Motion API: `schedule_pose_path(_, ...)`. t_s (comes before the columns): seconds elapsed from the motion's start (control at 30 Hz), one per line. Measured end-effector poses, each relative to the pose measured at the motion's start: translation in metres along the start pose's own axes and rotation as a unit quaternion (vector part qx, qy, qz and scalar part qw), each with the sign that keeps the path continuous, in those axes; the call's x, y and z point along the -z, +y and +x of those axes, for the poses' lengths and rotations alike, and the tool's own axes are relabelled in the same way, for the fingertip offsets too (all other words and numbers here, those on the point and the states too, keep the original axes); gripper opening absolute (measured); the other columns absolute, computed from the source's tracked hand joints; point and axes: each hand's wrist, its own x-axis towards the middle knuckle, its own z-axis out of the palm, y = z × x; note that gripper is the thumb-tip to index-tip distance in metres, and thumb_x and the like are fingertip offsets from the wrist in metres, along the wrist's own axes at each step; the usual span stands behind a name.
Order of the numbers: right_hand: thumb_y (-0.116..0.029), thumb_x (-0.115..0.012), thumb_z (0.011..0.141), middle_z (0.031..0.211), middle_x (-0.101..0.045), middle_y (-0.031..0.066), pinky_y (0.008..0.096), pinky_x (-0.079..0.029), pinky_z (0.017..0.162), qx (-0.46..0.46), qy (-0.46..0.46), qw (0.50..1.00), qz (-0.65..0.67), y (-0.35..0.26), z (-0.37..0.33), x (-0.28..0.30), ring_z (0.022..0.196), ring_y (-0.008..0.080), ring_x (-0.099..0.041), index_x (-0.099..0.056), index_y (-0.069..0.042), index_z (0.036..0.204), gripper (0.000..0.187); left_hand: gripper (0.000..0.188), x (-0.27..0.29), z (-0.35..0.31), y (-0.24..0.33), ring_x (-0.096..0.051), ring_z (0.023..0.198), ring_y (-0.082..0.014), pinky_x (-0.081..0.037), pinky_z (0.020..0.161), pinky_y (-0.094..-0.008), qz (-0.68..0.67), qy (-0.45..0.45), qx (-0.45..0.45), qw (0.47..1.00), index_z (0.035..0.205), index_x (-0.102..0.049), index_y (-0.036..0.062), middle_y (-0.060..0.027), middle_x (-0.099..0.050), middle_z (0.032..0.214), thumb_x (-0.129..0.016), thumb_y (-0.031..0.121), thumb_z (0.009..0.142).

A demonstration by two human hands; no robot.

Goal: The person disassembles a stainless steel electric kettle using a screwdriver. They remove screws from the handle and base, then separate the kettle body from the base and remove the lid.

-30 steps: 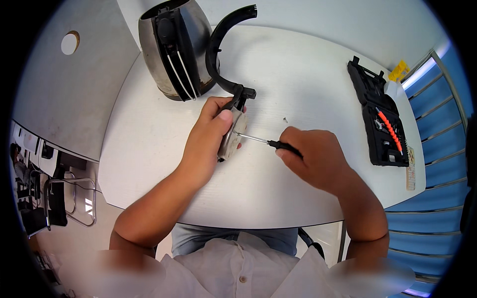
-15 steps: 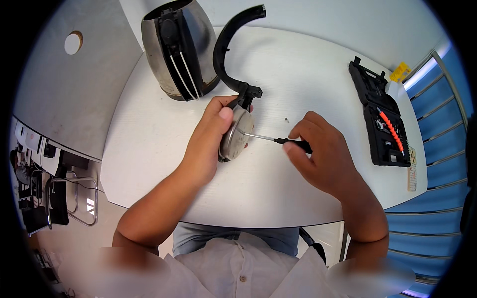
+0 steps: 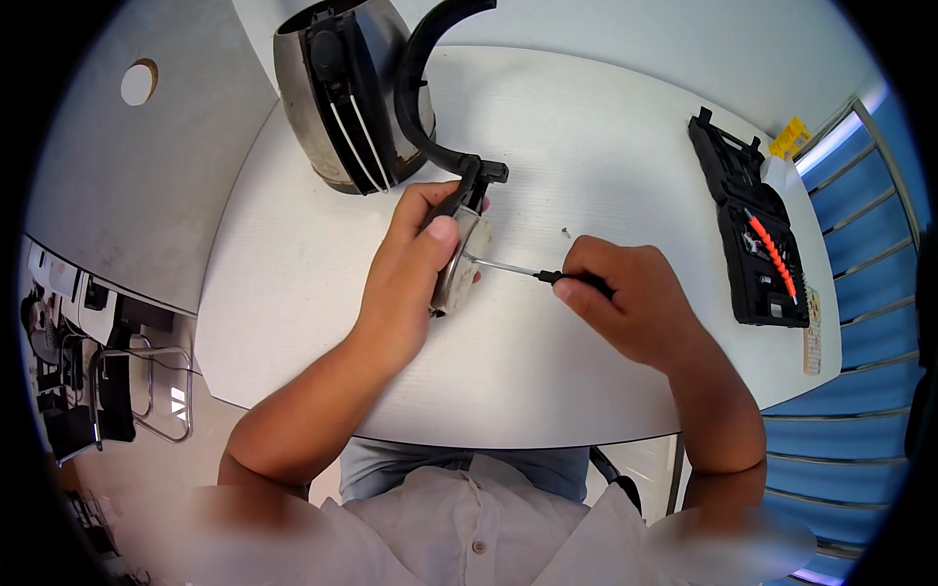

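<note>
My left hand [image 3: 401, 269] is closed around the rim of a round metal kettle lid [image 3: 473, 256], tilted nearly on edge above the table. A black curved handle [image 3: 415, 93] is joined to the lid's far side and arches up. My right hand [image 3: 625, 298] grips the black handle of a screwdriver [image 3: 549, 277]; its shaft points left and the tip meets the lid's metal face. A tiny screw [image 3: 565, 232] lies on the table beyond my right hand. Behind my left hand stands the steel kettle body [image 3: 303, 107], with a black strip and two pale wires down its side.
An open black tool case [image 3: 757, 264] lies at the right of the white table [image 3: 547, 391], with an orange flexible shaft [image 3: 770, 249] in it. A yellow packet [image 3: 789, 139] is behind it. Metal rails [image 3: 870, 254] run along the right; a grey surface [image 3: 166, 186] adjoins at left.
The lid has turned more edge-on, and its curved handle has swung left and away from me. My right hand's fingers have closed more tightly around the screwdriver, whose tip stays at the lid.
</note>
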Motion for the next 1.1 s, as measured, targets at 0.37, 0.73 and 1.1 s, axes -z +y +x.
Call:
schedule_pose_path(0.37,-0.016,-0.069,0.072,0.063,-0.045,0.0043,0.0327,-0.037,0.045,0.215,0.215,0.925,-0.227,0.000,-0.004,-0.023,0.054,0.0195,-0.047,-0.052,-0.007,0.074,0.019,0.052,0.004,0.004,0.008,-0.057,0.104,-0.0225,-0.051,0.075,-0.0338,-0.110,0.006,0.083,0.991,0.122,-0.042,0.0111,-0.0113,-0.053,0.121,-0.036,0.052,0.090)
schedule_pose_path(0.73,-0.015,-0.053,0.086,0.067,-0.048,0.0104,0.0358,-0.040,0.055,0.038,0.034,0.998,0.032,0.003,-0.002,-0.006,0.058,0.0262,-0.049,-0.051,-0.002,0.077,0.016,0.059,0.003,0.003,0.001,-0.054,0.106,-0.0207,-0.048,0.081,-0.0324,0.014,-0.008,-0.018,1.000,0.126,-0.037,0.0073,-0.0117,-0.050,0.124,-0.039,0.054,0.089)
schedule_pose_path(1.1,-0.013,-0.064,0.074,0.062,-0.049,0.0040,0.0316,-0.039,0.049,0.170,0.109,0.949,-0.242,-0.001,-0.003,-0.007,0.055,0.0192,-0.050,-0.052,-0.010,0.075,0.012,0.054,0.003,0.002,0.006,-0.055,0.105,-0.0198,-0.049,0.077,-0.0311,0.015,-0.011,0.038,0.999,0.121,-0.040,0.0085,-0.0108,-0.051,0.122,-0.037,0.052,0.090)
